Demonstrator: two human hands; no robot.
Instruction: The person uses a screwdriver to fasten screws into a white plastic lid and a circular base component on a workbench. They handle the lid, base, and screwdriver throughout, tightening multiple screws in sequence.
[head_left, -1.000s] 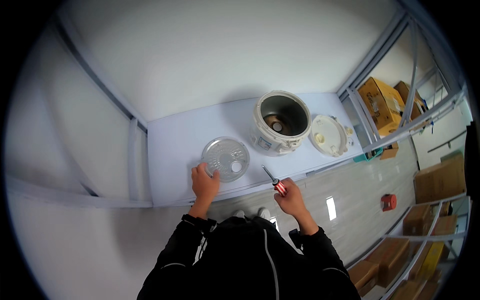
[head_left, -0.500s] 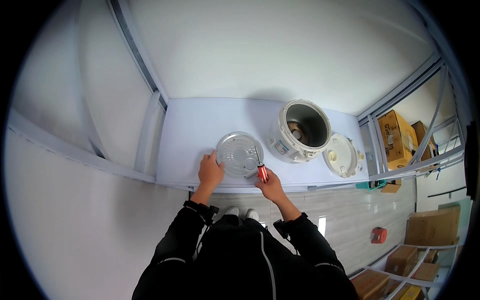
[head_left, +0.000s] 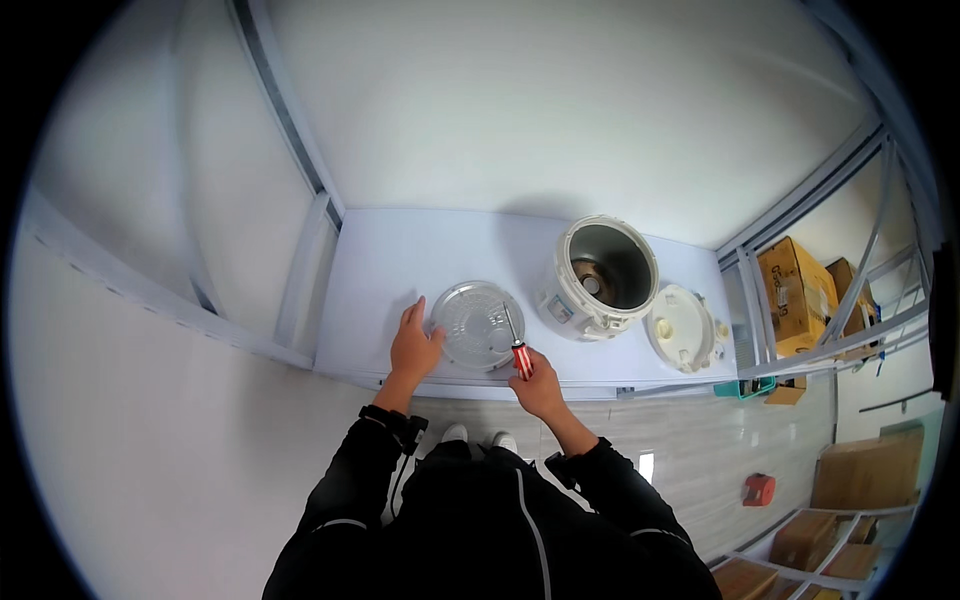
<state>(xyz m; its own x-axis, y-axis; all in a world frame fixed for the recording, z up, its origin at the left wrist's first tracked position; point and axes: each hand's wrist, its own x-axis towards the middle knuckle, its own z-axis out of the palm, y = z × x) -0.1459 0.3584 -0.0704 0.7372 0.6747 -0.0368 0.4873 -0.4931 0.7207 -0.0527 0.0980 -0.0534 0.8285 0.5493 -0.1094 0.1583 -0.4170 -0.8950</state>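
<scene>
A round, silvery plate with a ribbed pattern (head_left: 465, 325) lies flat near the table's front edge, looking like a metal inner lid. Just left of it is my left hand (head_left: 413, 343), holding nothing, with fingers apart and the thumb close to the rim. My right hand (head_left: 540, 385) is closed around the red handle of a screwdriver (head_left: 521, 358), whose thin shaft points away from me over the plate's right side. Behind and to the right stands a white rice cooker body (head_left: 572, 305), lidless, its grey inside showing. A white round cover (head_left: 690, 345) lies to its right.
The pale table (head_left: 385, 260) has a wall behind it and metal frame posts (head_left: 315, 235) at its left. Beyond its right end are cardboard boxes (head_left: 797, 290) and a teal basket (head_left: 745, 388). A red stool (head_left: 759, 490) stands on the floor.
My left hand has come off the plate's rim and shifted slightly left, fingers spreading. The screwdriver stays in my right hand over the plate's right side. The whole view has tilted slightly.
</scene>
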